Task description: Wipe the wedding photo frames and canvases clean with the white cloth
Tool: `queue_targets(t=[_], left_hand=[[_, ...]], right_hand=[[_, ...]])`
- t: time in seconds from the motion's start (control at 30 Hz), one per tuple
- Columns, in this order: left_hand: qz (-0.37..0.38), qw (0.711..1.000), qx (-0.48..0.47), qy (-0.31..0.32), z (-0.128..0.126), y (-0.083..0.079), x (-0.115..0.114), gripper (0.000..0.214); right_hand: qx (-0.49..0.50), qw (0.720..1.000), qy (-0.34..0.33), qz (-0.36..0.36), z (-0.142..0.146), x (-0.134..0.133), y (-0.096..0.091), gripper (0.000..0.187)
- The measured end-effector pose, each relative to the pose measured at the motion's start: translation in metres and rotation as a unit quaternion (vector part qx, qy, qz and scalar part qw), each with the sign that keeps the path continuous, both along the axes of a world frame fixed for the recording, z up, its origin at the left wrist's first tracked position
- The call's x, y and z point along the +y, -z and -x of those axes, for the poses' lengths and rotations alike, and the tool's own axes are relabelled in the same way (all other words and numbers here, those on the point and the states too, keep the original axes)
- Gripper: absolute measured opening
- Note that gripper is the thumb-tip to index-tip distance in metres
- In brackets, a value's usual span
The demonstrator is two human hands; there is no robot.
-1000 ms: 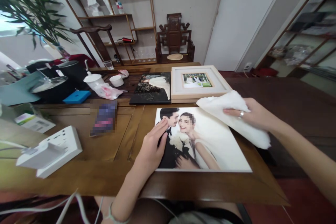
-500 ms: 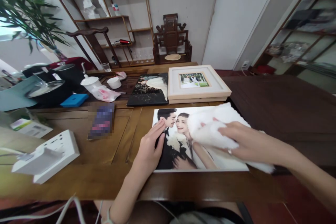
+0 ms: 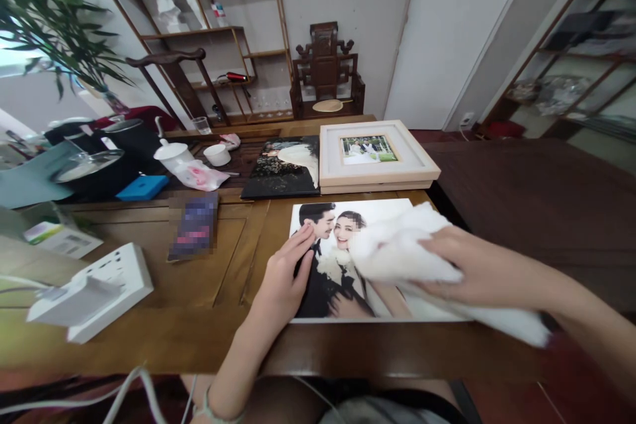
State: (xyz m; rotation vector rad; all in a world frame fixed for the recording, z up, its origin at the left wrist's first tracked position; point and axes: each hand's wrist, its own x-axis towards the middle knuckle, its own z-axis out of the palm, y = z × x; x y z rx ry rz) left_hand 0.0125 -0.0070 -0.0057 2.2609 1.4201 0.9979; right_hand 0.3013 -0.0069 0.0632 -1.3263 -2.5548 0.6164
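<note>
A glossy photo panel [image 3: 322, 301] showing two people in dark and white clothes lies flat near the table's front edge. On its left side rests my left hand [image 3: 288, 275], fingers stretched out over the picture and holding nothing. My right hand [image 3: 460, 258] grips a bunched fluffy white cloth [image 3: 392, 255], pressed against the right half of the panel. One end of the cloth trails past the panel's lower right corner. Part of the picture is hidden under the cloth, and my right fingertips are partly buried in it.
Behind the panel lie a pale wooden photo frame [image 3: 377, 179] and a dark photo panel [image 3: 278, 182]. A white power strip [image 3: 116, 291], a blue box [image 3: 142, 187], a white teapot [image 3: 173, 152] and a black pot [image 3: 94, 175] stand to the left on the wooden table [image 3: 238, 344].
My right hand has shifted slightly to the right with the cloth, which is bunched differently; its trailing end hangs farther right. My left hand stays in place on the panel.
</note>
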Motion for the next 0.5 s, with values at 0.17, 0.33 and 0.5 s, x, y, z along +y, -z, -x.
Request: queue_targets(t=[0.17,0.33,0.5], left_hand=[[0.008,1.0,0.0,-0.002,0.0,-0.001,-0.001,0.035],[0.003,1.0,-0.006,-0.005,0.0,-0.002,-0.002,0.035],[-0.002,1.0,-0.007,-0.007,-0.001,-0.001,-0.001,0.035]], right_hand=[[0.063,0.998,0.005,-0.004,0.005,0.062,-0.002,0.023],[0.084,0.996,0.037,0.004,0.003,0.072,0.005,0.033],[0.041,0.999,0.027,0.014,0.001,0.026,0.01,0.032]])
